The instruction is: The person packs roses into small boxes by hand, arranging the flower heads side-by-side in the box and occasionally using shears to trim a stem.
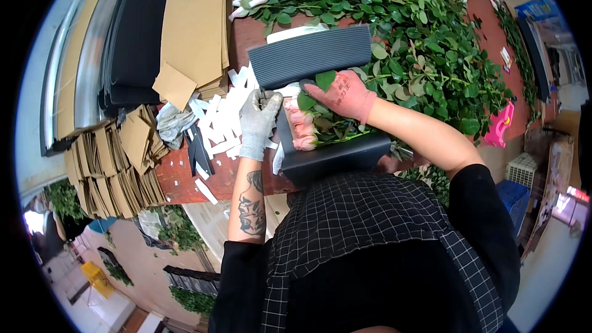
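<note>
A row of pale pink roses (301, 128) lies with green stems to the right inside a black corrugated sheet (309, 55). The sheet's far side stands raised, and its smooth black near flap (338, 155) folds toward me. My left hand (256, 116), in a greyish-white glove, is closed at the sheet's left edge beside the blooms; its grip is partly hidden. My right hand (344, 95), in a pink glove with dark fingertips, reaches over the stems. Its fingers are closed near a green leaf (325, 80) at the far end of the row; what they hold is hidden.
A large heap of leafy rose stems (407, 43) covers the right of the red table (179, 176). White strips (219, 120) lie scattered to the left. Beyond them stand cardboard sheets (194, 21), black sheets (137, 31) and stacked brown pieces (111, 166). A pink tool (501, 124) rests far right.
</note>
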`<state>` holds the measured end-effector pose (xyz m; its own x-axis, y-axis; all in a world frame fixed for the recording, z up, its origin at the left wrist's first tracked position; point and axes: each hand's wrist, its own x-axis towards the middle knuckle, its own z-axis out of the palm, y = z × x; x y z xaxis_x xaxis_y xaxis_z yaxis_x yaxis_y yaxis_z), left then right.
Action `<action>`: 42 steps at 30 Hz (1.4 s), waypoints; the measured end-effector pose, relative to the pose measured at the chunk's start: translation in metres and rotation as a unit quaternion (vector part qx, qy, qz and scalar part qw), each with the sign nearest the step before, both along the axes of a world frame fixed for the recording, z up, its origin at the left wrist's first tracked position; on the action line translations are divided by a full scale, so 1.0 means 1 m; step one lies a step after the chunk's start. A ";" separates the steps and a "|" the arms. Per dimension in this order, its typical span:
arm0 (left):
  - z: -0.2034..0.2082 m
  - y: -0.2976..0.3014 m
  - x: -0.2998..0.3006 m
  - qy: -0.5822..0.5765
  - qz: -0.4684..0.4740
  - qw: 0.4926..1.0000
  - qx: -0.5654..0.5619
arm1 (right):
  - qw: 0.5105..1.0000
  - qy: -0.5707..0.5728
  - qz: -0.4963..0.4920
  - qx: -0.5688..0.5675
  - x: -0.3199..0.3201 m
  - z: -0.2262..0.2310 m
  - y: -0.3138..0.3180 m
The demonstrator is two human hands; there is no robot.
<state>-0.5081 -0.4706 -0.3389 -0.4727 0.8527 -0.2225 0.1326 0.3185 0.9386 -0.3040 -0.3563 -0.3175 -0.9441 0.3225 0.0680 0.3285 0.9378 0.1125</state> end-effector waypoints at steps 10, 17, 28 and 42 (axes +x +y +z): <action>0.000 -0.006 -0.004 0.318 -0.083 0.944 -0.002 | 0.997 0.070 0.012 0.021 0.007 0.000 0.002; 0.008 -0.076 -0.089 0.349 -0.049 0.920 -0.170 | 0.988 -0.125 -0.045 -0.079 -0.002 0.021 -0.003; 0.054 -0.016 0.046 0.511 -0.372 0.774 -0.026 | 0.979 0.048 -0.138 -0.143 0.044 0.094 -0.019; 0.054 -0.015 0.052 0.488 -0.364 0.793 0.009 | 0.983 -0.011 -0.155 0.100 0.113 0.054 0.031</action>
<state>-0.4564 -0.4859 -0.2850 0.2072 0.9776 -0.0378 0.9413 -0.1887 0.2798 -0.1913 -0.3256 -0.2630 -0.8049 0.5765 0.1407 0.5900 0.7515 0.2952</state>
